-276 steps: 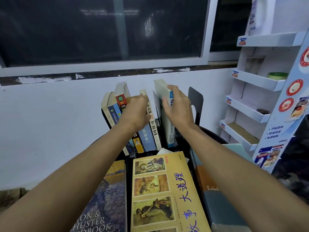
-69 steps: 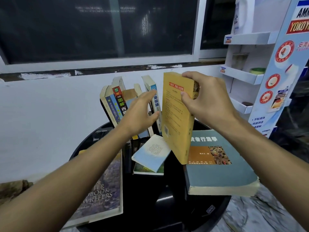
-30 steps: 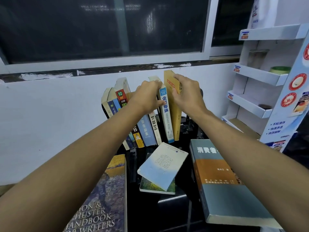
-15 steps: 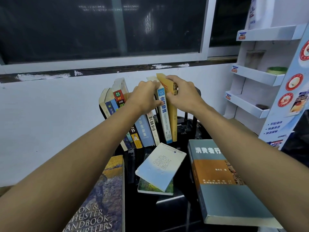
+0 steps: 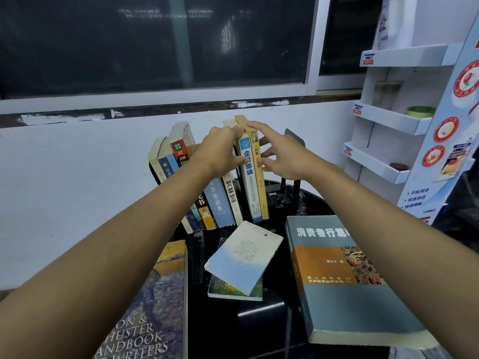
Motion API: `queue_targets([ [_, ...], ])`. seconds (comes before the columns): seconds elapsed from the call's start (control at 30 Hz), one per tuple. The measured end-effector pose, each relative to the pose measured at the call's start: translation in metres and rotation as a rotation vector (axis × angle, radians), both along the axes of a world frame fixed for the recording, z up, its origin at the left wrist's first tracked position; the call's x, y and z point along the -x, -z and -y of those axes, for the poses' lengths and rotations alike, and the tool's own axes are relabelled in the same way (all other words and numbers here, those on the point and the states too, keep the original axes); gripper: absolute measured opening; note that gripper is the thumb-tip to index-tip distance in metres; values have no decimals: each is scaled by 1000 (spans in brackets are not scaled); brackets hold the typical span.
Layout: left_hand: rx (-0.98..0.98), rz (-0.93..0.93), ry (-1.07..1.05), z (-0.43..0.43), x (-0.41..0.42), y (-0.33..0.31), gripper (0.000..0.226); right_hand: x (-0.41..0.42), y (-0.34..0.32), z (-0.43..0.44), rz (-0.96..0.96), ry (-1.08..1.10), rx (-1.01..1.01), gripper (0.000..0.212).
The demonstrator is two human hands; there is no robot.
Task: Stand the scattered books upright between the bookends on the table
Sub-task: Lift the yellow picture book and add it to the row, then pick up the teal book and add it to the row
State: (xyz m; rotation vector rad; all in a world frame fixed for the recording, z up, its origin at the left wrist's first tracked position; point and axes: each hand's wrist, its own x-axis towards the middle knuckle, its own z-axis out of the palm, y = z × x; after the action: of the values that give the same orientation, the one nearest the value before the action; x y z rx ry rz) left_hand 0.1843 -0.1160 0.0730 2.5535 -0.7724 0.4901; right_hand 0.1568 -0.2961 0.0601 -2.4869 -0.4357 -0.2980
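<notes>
dark window [image 5: 155,40], white wall [image 5: 64,190], white display shelf [image 5: 388,120] at right, green roll [image 5: 420,111] on it

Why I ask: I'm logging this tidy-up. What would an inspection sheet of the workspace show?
Surface: black glossy table.
Job's things: row of books standing, leaning left; yellow book upright at its right end; right bookend apart from it. Lying flat: handbook, grey-blue book, pale book on top of a green book.
Clutter: nothing seen.
Grippers: left hand grips the row's tops; right hand, fingers straight, touches the yellow book.
Cables: nothing seen.
Surroundings: white wall, dark window, cardboard rack on the right.
</notes>
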Motion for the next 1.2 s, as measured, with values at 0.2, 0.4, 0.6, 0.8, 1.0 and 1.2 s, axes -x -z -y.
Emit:
queue_targets([
  [0.2,-2,1,2,0,1,0,35,-2,2,2,28,1,28,84],
  [0.4,12,-45,3,2,7,-4,39,1,0,5,-2,-12,92,87],
  [0.6,20,-95,59,1,23,-10,48,15,-4,22,-24,-16,171,91],
  [0.8,37,-27,76,1,43,-1,74,38,4,53,-14,-5,278,77],
  [1.0,64,-33,157,11,68,20,69,73,14,87,-34,40,348,66],
  [1.2,-64,-273,219,29,85,58,53,108,32,121,-88,118,441,61],
])
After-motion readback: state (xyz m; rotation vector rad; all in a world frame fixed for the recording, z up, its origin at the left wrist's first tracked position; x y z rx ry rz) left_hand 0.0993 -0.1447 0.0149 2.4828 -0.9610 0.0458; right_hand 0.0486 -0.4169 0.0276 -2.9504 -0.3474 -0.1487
